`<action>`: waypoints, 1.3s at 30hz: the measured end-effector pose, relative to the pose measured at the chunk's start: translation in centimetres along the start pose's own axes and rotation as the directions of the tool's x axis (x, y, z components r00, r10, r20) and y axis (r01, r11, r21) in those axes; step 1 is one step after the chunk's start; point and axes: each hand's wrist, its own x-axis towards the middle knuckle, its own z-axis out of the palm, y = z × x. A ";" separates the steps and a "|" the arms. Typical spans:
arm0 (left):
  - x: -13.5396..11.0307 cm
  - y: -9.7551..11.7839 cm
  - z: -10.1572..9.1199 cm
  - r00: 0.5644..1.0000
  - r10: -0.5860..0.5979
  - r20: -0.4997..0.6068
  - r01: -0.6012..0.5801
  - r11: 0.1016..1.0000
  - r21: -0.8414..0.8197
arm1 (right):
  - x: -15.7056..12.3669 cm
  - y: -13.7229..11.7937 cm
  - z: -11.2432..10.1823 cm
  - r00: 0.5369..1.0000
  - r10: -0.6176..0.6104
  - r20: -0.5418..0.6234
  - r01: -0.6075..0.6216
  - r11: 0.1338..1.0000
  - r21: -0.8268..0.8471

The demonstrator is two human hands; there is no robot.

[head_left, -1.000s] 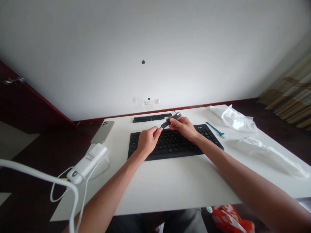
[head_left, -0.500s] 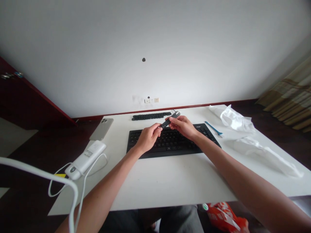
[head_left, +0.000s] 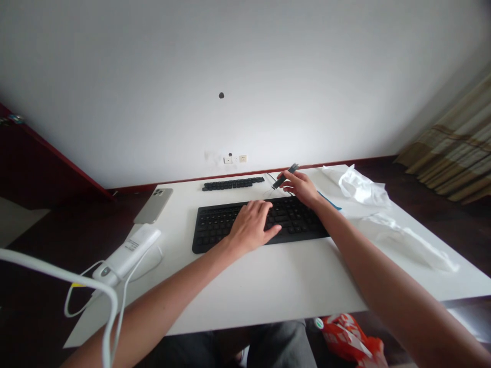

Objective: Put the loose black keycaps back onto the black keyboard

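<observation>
A black keyboard (head_left: 215,225) lies on the white table, with my left hand (head_left: 251,225) resting palm down over its middle. That hand is open, thumb spread, with nothing in it. My right hand (head_left: 299,185) is closed around a slim black keycap puller (head_left: 283,179), tilted above the keyboard's back edge. Thin wires stick out at the puller's lower end, and a brush-like tip shows at the upper end. Behind the keyboard, a row of loose black keycaps (head_left: 230,184) lies on the table. A blue tool (head_left: 330,201) is partly hidden by my right forearm.
At the left of the table (head_left: 245,296) are a phone (head_left: 155,204) and a white device (head_left: 128,253) with a cable. Crumpled white wrappers (head_left: 358,186) lie at the right. A white cord (head_left: 57,271) crosses the near left. An orange bag (head_left: 347,337) sits below the table edge.
My left hand has let go of the keycap puller and come down onto the keyboard. My right hand has carried the puller slightly right, its wires now pointing down. The view has shifted a little.
</observation>
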 end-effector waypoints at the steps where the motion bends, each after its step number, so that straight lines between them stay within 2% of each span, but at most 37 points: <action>1: -0.2 0.8 0.3 0.999 0.019 0.031 -0.021 0.999 0.046 | 0.0 0.0 -0.2 1.000 0.010 0.026 -0.011 1.000 0.016; 3: -0.7 2.0 0.8 0.997 0.028 0.066 -0.036 0.992 0.119 | 0.0 0.1 -0.3 0.997 0.009 0.077 -0.012 0.999 0.048; 6: -1.1 2.5 1.1 0.994 0.028 0.106 -0.045 0.986 0.158 | 0.0 0.0 0.0 0.994 -0.009 0.110 0.001 0.997 0.071; 9: -1.1 2.2 1.1 0.992 0.017 0.127 -0.033 0.991 0.129 | -0.1 -0.4 0.3 0.993 -0.033 0.114 0.026 0.998 0.061; 13: -0.8 1.9 1.1 0.991 -0.011 0.132 0.003 0.998 0.064 | -0.5 -1.2 0.4 0.996 -0.068 0.059 0.066 0.997 0.049; 16: -0.7 2.0 1.2 0.991 -0.025 0.135 0.020 0.999 0.043 | -0.6 -1.4 0.5 0.998 -0.047 0.042 0.046 0.999 0.025; 21: -0.7 2.0 1.3 0.991 -0.027 0.132 0.023 0.999 0.030 | -0.7 -1.4 0.3 0.993 -0.023 0.116 0.033 0.996 -0.087; 24: -0.7 2.0 1.2 0.991 -0.022 0.131 0.018 0.999 0.030 | -0.7 -1.3 0.1 0.992 -0.022 0.123 0.036 0.993 -0.111; 33: -1.0 2.2 1.1 0.990 0.009 0.137 -0.022 0.996 0.088 | -0.8 -1.2 0.1 0.989 0.020 0.145 0.003 0.988 -0.154; 39: -1.0 2.3 0.8 0.987 0.051 0.150 -0.071 0.989 0.133 | -0.6 -0.9 0.0 0.989 0.064 0.132 -0.027 0.963 -0.267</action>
